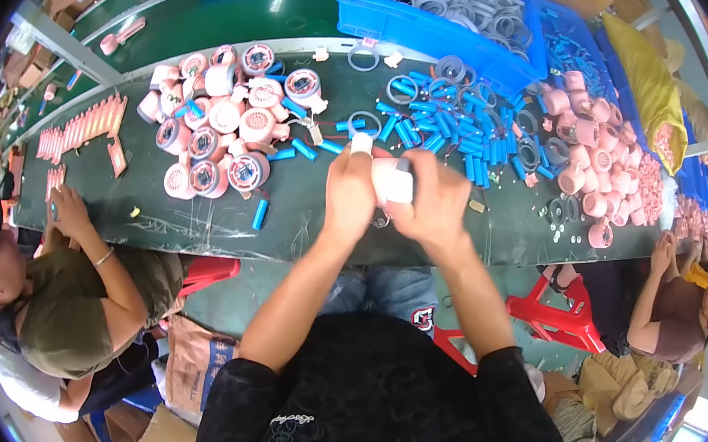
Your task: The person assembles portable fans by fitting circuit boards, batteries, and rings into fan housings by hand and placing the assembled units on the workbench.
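Both my hands are closed around one pale pink fan housing (pixel 393 181) above the near edge of the green table. My left hand (pixel 349 194) grips its left side, with a white covering on one fingertip. My right hand (pixel 436 199) wraps its right side, and a bit of grey, perhaps a ring, shows by those fingers. The palms hide most of the housing. Just beyond lie a loose grey ring (pixel 364 123) and a heap of blue cylindrical batteries (pixel 426 123) with thin wires. Left of my hands sits a pile of pink fan heads (pixel 226 115), several with circuitry showing.
A blue crate (pixel 447 43) full of grey rings stands at the back. Pink housings (pixel 593 153) are heaped at the right, near a yellow sack (pixel 650 95). Pink strips (pixel 81 130) lie far left. Co-workers sit on both sides; a red stool (pixel 558 316) stands at right.
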Action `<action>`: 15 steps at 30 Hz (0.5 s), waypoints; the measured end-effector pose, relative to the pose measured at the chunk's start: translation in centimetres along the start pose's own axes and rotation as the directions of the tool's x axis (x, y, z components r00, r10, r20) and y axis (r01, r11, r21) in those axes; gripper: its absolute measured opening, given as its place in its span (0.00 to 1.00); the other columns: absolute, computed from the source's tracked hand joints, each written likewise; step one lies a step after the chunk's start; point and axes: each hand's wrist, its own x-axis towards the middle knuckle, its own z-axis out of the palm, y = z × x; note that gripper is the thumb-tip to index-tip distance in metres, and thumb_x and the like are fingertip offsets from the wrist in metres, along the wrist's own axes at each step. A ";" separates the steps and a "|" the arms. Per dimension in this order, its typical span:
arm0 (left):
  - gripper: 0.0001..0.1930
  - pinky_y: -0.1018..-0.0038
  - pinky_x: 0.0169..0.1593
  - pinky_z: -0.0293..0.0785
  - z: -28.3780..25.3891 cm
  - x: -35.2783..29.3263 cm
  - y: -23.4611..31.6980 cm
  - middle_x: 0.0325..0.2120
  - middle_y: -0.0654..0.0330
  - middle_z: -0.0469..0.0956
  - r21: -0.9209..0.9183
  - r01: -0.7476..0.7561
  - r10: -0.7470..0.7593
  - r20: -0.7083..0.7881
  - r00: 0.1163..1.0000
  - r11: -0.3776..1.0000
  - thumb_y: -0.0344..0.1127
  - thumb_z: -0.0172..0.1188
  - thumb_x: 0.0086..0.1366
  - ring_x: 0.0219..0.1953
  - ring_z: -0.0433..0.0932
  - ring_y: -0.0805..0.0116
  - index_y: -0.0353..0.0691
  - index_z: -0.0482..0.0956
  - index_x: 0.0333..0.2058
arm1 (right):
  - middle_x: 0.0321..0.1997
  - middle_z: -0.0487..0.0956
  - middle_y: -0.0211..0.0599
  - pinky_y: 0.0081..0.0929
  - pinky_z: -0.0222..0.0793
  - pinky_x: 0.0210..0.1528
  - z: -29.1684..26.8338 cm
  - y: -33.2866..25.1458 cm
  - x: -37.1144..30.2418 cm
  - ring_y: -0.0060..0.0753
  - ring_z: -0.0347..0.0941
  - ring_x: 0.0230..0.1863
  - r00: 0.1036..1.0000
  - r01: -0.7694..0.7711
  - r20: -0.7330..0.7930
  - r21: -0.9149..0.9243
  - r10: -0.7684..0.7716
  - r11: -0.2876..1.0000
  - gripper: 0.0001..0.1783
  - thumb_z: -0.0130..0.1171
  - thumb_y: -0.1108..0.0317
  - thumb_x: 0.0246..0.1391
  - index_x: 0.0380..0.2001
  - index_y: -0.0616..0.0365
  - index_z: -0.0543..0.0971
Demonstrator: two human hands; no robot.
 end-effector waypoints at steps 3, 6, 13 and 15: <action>0.19 0.68 0.34 0.78 -0.9 0.6 0.7 0.29 0.55 0.82 -0.244 0.312 -0.290 0.124 0.949 0.918 0.44 0.45 0.75 0.30 0.81 0.67 0.35 0.79 0.36 | 0.21 0.76 0.38 0.37 0.69 0.23 -2.2 2.6 0.3 0.40 0.76 0.20 0.994 -0.095 -0.049 0.071 0.098 0.993 0.19 0.66 0.60 0.49 0.42 0.56 0.75; 0.19 0.68 0.37 0.79 -1.5 0.7 1.4 0.30 0.55 0.82 -0.405 0.360 -0.314 0.178 0.933 0.841 0.45 0.45 0.76 0.32 0.82 0.67 0.35 0.78 0.36 | 0.22 0.73 0.34 0.26 0.58 0.20 -3.4 2.0 1.8 0.24 0.59 0.16 0.722 -0.589 0.421 0.791 0.550 0.168 0.31 0.32 0.41 0.69 0.42 0.58 0.74; 0.20 0.64 0.36 0.78 -2.0 1.3 0.3 0.29 0.56 0.81 -0.501 0.428 -0.379 0.202 0.903 0.752 0.45 0.44 0.76 0.30 0.80 0.64 0.37 0.78 0.36 | 0.30 0.75 0.40 0.26 0.60 0.21 -3.7 0.8 3.0 0.26 0.62 0.21 0.611 -0.581 0.638 0.764 0.468 -0.282 0.38 0.28 0.34 0.69 0.48 0.57 0.73; 0.23 0.62 0.34 0.78 -2.8 1.6 -0.9 0.29 0.55 0.81 -0.491 0.444 -0.291 0.358 0.887 0.749 0.49 0.42 0.76 0.29 0.80 0.63 0.36 0.79 0.36 | 0.45 0.78 0.47 0.26 0.68 0.28 -3.2 1.8 1.9 0.31 0.72 0.33 0.667 -0.591 0.631 0.772 0.396 -0.233 0.33 0.38 0.36 0.69 0.54 0.55 0.71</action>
